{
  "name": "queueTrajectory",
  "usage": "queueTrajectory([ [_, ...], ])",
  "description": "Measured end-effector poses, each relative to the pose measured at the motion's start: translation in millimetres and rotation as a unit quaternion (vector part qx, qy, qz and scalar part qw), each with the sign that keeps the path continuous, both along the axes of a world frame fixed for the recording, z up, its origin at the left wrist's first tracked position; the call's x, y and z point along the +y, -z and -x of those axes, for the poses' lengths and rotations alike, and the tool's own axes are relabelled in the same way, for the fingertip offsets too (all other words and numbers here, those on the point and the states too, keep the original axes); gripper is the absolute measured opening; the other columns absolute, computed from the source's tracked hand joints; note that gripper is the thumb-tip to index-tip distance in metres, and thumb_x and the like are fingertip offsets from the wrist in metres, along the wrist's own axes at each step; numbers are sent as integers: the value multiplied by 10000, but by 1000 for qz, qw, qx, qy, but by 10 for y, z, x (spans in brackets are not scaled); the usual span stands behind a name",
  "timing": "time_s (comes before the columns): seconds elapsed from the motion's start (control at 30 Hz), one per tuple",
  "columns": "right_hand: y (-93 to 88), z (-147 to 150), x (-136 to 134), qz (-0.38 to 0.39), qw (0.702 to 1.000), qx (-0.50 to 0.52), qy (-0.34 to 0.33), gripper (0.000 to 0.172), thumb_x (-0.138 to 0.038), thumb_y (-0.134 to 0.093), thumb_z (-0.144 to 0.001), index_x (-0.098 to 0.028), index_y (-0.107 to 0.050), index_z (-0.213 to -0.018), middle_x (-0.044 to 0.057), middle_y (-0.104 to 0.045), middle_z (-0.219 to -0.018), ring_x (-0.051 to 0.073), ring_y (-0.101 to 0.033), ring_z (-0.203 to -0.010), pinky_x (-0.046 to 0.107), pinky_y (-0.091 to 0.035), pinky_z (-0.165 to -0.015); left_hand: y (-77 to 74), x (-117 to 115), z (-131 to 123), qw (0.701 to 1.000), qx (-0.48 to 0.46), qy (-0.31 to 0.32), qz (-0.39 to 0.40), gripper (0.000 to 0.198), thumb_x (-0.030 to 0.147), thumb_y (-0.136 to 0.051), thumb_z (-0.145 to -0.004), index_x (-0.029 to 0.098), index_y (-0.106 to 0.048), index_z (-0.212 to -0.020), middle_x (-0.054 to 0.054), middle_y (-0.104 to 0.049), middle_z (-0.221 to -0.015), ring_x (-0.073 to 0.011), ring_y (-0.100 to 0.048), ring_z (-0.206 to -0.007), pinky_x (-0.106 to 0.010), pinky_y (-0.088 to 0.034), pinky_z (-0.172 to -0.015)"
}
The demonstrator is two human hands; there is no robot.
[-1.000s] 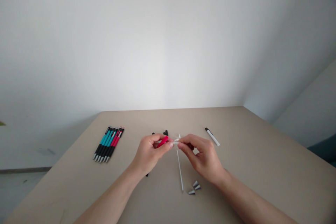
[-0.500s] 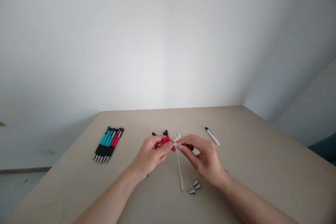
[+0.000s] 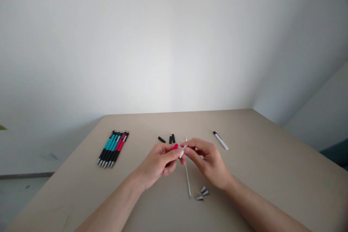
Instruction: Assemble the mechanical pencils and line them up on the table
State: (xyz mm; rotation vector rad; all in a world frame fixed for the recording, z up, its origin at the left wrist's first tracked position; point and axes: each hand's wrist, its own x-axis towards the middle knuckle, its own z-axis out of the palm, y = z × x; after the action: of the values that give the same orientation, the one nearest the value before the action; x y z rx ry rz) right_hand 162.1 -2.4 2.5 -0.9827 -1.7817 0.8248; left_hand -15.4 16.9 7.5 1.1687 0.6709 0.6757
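Observation:
My left hand [image 3: 165, 158] is closed round a red pen barrel [image 3: 175, 146]; just its end shows above the fingers, the rest is hidden in the palm. A small white plastic pen part [image 3: 182, 152] is pinched at the fingertips of my right hand [image 3: 205, 157], and its lower end meets my left fingertips. Under the hands, a thin white refill [image 3: 188, 181] lies on the table, its upper stretch partly covered. Several black grip sleeves [image 3: 161, 139] lie just beyond my left hand. Silver cone tips [image 3: 204, 191] rest below my right hand.
A row of assembled pens [image 3: 112, 148], blue and red with black grips, lies on the left of the beige table [image 3: 261, 174]. Toward the back right is a white pen barrel with a black end [image 3: 220, 140]. A white wall [image 3: 168, 43] rises behind the table.
The white part has turned from nearly level to a steep slant between my fingertips. Less of the red barrel shows now, and the black sleeves have come into fuller view.

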Motion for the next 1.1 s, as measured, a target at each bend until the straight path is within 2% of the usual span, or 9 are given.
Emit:
queueTrajectory([
  [0.13, 29, 14, 5, 21, 999, 27, -6, 243, -340, -526, -916, -168, -678, -995, 42, -665, -745, 144, -593, -659, 262, -459, -606, -3, -4, 4, 1000, -2, 9, 0, 304, 368, -571, -841, 109, -623, -690, 75, -373, -410, -25, -208, -350, -235, -92, -404],
  [0.27, 41, 15, -9, 32, 997, 70, -17, 219, -334, -555, -900, -176, -674, -994, 46, -647, -782, 138, -591, -651, 252, -457, -565, 30, -5, -6, 1000, -2, -8, -19, 312, 407, -615, -810, 107, -611, -724, 51, -437, -526, -20, -246, -388, -223, -114, -405],
  [0.4, 27, 14, -24, -1, 996, 85, -20, 173, -308, -586, -883, -180, -693, -930, 67, -635, -832, 144, -594, -680, 270, -484, -593, 64, -2, -19, 998, 2, -36, -41, 313, 407, -648, -790, 101, -595, -755, 35, -465, -598, -16, -278, -414, -218, -138, -408],
  [0.57, 4, 24, -31, -23, 997, 76, -14, 153, -299, -598, -876, -189, -703, -891, 66, -624, -809, 150, -582, -698, 272, -473, -591, 71, 2, -22, 999, -2, -38, -33, 296, 389, -694, -754, 118, -575, -767, 88, -341, -519, -26, -261, -414, -208, -144, -407],
  [0.7, 12, 17, -32, -40, 997, 59, -10, 138, -289, -600, -871, -186, -691, -876, 62, -621, -807, 140, -561, -663, 250, -432, -534, 85, 4, -23, 997, 13, -55, -45, 288, 383, -708, -737, 128, -583, -786, 96, -327, -503, -33, -255, -418, -205, -148, -408],
  [0.8, 14, 4, -31, -83, 996, 32, -10, 103, -232, -587, -876, -189, -680, -893, 55, -610, -805, 143, -561, -675, 250, -427, -545, 92, 7, -22, 995, 32, -72, -62, 277, 385, -709, -734, 136, -601, -789, 98, -317, -483, -44, -251, -426, -202, -165, -416],
  [0.87, 8, -3, -32, -122, 992, 15, -14, 105, -174, -567, -881, -193, -668, -903, 51, -603, -808, 151, -569, -713, 264, -442, -601, 83, 5, -18, 989, 53, -86, -103, 259, 381, -703, -742, 134, -634, -781, 80, -366, -494, -52, -288, -450, -199, -202, -436],
  [1.0, 4, -5, -43, -170, 985, 30, 1, 126, -119, -547, -879, -203, -640, -894, 44, -595, -803, 154, -565, -723, 274, -445, -635, 55, -11, 8, 950, 52, -134, -278, 152, 300, -710, -751, 151, -712, -721, -25, -589, -707, -112, -507, -639, -221, -370, -572],
  [1.1, 16, -5, -49, -177, 982, 50, 43, 93, -148, -550, -881, -204, -622, -864, 40, -583, -777, 161, -554, -711, 281, -441, -627, 53, -21, 47, 924, 18, -138, -357, 94, 244, -699, -766, 213, -754, -837, -55, -611, -805, -138, -558, -703, -232, -417, -590],
])
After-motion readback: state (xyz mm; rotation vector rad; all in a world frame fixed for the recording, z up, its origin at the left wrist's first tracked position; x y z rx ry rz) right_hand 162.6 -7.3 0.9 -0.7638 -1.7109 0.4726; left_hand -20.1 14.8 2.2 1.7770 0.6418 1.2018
